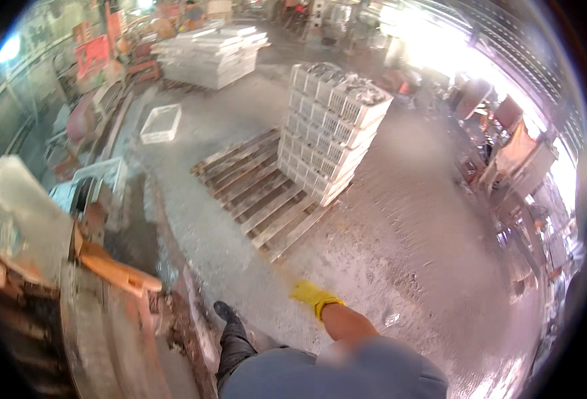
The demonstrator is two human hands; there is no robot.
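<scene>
My right hand (313,297) wears a yellow glove and reaches forward over the concrete floor, low in the picture. Its fingers are smeared, so I cannot tell whether they are open or closed, and no object shows in it. Nearest ahead of it is the front corner of a wooden pallet (267,229), apart from the glove. On the pallet's right part stands a tall stack of white slatted crates (330,136). Grey pieces (346,83) lie in the top crates, too small to name. My left hand is out of view.
A white crate (161,124) sits alone on the floor at the left. Farther back is a big stack of white crates (207,60). Close at my left are a machine with an orange bar (117,266) and a pale panel (24,223). Clutter (513,156) lines the right wall.
</scene>
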